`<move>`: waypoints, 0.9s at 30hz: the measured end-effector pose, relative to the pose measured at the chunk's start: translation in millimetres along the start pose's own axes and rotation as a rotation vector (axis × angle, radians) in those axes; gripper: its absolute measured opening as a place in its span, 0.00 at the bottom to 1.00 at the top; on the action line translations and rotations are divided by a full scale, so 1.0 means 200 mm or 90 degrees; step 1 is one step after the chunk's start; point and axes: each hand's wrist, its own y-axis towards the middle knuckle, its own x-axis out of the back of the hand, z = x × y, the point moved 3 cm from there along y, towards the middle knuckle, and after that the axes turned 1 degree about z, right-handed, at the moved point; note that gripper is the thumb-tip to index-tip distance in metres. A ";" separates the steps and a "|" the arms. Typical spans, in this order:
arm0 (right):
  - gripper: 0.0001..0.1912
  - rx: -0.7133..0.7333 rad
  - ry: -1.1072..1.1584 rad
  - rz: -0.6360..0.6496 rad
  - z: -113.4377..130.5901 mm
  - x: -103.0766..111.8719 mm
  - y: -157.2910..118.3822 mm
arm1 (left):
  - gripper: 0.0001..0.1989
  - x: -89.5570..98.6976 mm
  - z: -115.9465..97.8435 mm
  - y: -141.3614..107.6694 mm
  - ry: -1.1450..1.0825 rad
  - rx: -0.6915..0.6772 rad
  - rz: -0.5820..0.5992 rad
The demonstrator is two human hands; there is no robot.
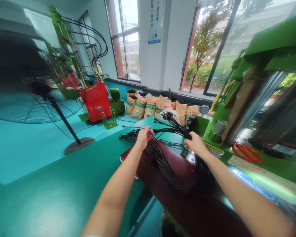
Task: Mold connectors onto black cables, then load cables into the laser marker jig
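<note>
My right hand (194, 143) is wrapped round a bundle of black cables (175, 126), whose connector ends fan out to the upper left. Its lower part hangs down past the hand. On the left, my left hand (144, 136) pinches a thin black cable, with one connector (123, 126) sticking out to the left of the fingers. Below that hand, a second pile of black cables (162, 164) lies across a dark red board (179, 158), with its connector ends spread on the green table (88, 174).
A green machine (273, 42) stands close on the right, with red-handled scissors (248, 153) on its bed. A fan (61, 115) is at the left. Paper sacks (139, 107) line the wall behind, near a red machine box (96, 102).
</note>
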 end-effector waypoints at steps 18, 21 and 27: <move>0.15 -0.146 -0.334 0.114 -0.36 -0.38 0.14 | 0.16 0.15 0.34 0.08 0.607 0.089 -0.236; 0.16 -0.160 -0.319 0.089 -0.40 -0.33 0.15 | 0.16 0.18 0.34 0.07 0.620 0.096 -0.249; 0.16 -0.137 -0.320 0.095 -0.43 -0.30 0.17 | 0.15 0.20 0.36 0.07 0.623 0.133 -0.282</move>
